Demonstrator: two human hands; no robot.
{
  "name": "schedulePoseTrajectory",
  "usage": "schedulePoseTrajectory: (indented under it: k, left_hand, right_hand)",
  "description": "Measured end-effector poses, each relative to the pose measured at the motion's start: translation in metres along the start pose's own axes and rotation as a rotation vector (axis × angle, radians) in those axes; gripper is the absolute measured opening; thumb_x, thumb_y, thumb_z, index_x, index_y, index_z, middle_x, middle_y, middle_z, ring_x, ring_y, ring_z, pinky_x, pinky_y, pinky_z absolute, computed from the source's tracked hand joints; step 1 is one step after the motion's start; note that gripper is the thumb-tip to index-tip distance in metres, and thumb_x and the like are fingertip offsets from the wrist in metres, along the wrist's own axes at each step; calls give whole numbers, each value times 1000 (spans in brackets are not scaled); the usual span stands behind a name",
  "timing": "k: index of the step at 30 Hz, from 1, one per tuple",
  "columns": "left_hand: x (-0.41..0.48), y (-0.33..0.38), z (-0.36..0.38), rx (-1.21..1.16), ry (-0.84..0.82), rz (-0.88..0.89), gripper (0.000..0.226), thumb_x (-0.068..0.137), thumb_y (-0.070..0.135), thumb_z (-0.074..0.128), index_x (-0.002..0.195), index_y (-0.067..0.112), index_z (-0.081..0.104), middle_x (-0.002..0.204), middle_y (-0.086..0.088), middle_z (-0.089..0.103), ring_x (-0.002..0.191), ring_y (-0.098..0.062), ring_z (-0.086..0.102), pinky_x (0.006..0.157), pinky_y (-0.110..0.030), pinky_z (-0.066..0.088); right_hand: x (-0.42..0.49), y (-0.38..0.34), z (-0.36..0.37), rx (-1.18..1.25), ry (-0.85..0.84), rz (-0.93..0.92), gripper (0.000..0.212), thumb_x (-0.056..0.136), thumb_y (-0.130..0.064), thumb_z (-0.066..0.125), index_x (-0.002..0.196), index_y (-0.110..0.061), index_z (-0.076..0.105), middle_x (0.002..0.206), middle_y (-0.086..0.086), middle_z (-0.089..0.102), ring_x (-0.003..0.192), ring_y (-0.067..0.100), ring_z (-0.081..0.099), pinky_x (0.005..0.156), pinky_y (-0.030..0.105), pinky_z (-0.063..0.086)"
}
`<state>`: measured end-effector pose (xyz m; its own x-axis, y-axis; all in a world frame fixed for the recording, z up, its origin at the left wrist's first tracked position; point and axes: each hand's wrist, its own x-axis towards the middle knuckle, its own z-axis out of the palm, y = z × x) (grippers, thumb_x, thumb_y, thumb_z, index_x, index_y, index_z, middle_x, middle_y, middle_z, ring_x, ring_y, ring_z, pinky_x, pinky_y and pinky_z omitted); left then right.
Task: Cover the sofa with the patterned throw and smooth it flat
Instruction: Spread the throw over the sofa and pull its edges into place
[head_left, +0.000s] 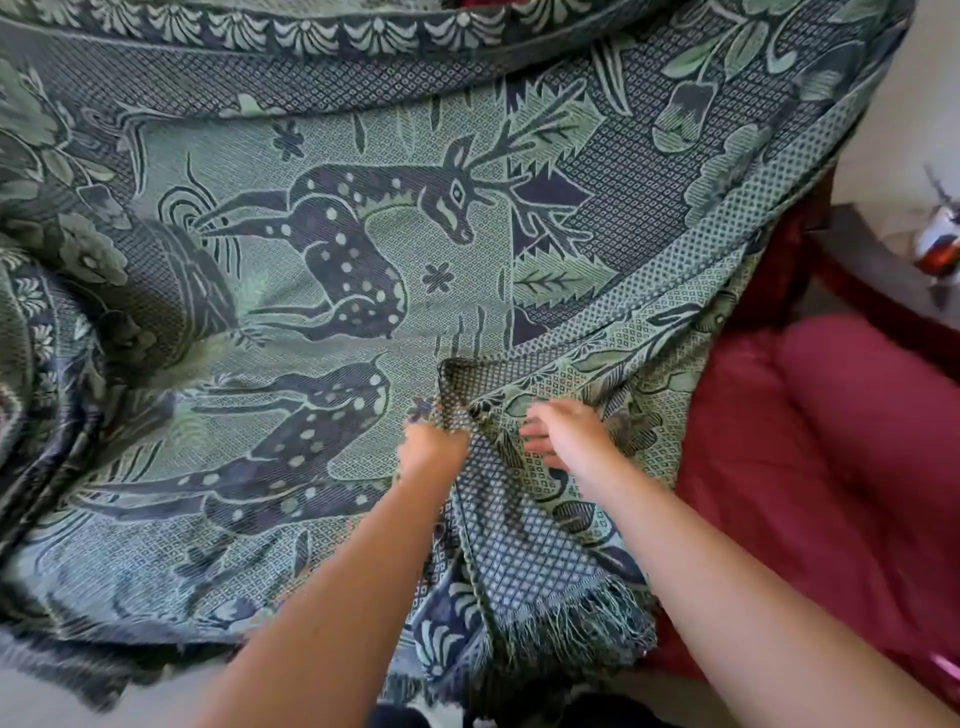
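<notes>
I judge the green-and-navy woven deer-patterned throw (311, 234) soft, limp and fairly heavy, best taken at its folded-back fringed edge; it covers most of the dark red cushioned sofa (831, 441), whose right end is bare; my left hand (434, 441), arm outstretched, grips a bunched fold; my right hand (566, 434) rests just beside it, fingers (540, 427) loosely straight, holding nothing.

The throw (311, 270) lies on the sofa (737, 530); its folded corner beside the right cushion (878, 415).

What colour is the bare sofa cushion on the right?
The sofa cushion is deep red, as the head view shows.
</notes>
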<state>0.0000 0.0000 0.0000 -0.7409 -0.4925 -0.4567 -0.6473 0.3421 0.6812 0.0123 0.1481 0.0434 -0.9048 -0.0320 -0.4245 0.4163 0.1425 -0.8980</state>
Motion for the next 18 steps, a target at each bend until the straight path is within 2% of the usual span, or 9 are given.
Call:
schedulePoseTrajectory:
  k: [3, 8, 11, 12, 14, 15, 16, 18]
  left_hand:
    - [5, -20, 7, 9, -68, -72, 48, 75, 25, 66, 112, -3, 54, 110, -18, 64, 101, -33, 63, 86, -38, 56]
    - [-4, -29, 15, 48, -92, 19, 20, 84, 15, 57, 101, 7, 54, 104, -15, 64, 99, -33, 63, 86, -38, 54]
    - [-8, -27, 16, 42, -87, 48, 35, 84, 13, 54, 118, 5, 56, 106, -17, 66, 96, -33, 64, 76, -35, 54]
    - [-13, -22, 16, 27, -99, 76, 30, 84, 12, 54, 112, 2, 59, 101, -18, 66, 91, -32, 64, 70, -32, 52]
    - [-31, -8, 16, 3, -169, 171, 8, 85, 10, 53, 82, 6, 60, 79, -13, 62, 67, -22, 59, 55, -25, 43]
    - [-42, 3, 17, -11, -198, 219, 12, 86, 9, 51, 76, 9, 56, 71, -9, 57, 60, -17, 52, 50, -24, 38]
    - [-53, 14, 18, -23, -227, 279, 13, 88, 7, 47, 79, 9, 56, 71, -6, 55, 61, -15, 50, 51, -24, 39]
    - [-72, 34, 23, -22, -276, 393, 22, 90, 6, 40, 102, 5, 58, 88, -8, 60, 81, -21, 58, 67, -29, 49]
  right_hand:
    - [-4, 13, 8, -90, -33, 68, 29, 97, -22, 45, 122, -9, 53, 100, 5, 64, 64, 12, 57, 56, 22, 39]
    - [-7, 19, 17, -111, -48, 80, 25, 96, -25, 45, 117, -13, 53, 111, 7, 66, 80, 17, 60, 60, 24, 41]
    - [-10, 21, 19, -115, -73, 56, 25, 96, -26, 45, 114, -12, 53, 113, 8, 65, 80, 17, 60, 59, 24, 41]
    - [-10, 21, 19, -114, -75, 48, 23, 96, -27, 45, 112, -12, 54, 113, 8, 65, 81, 17, 59, 61, 25, 41]
    - [-12, 20, 17, -108, -65, 29, 22, 96, -27, 46, 103, -10, 57, 106, 7, 64, 84, 19, 56, 70, 30, 44]
    - [-14, 18, 15, -99, -44, 21, 22, 95, -28, 47, 99, -9, 59, 100, 6, 61, 86, 20, 55, 75, 32, 45]
    - [-16, 15, 12, -101, -18, 15, 23, 95, -30, 48, 95, -10, 59, 96, 5, 58, 87, 21, 53, 80, 34, 46]
    - [-18, 8, 4, -58, 28, -8, 25, 94, -36, 47, 98, -14, 58, 89, 2, 58, 86, 21, 55, 79, 32, 46]
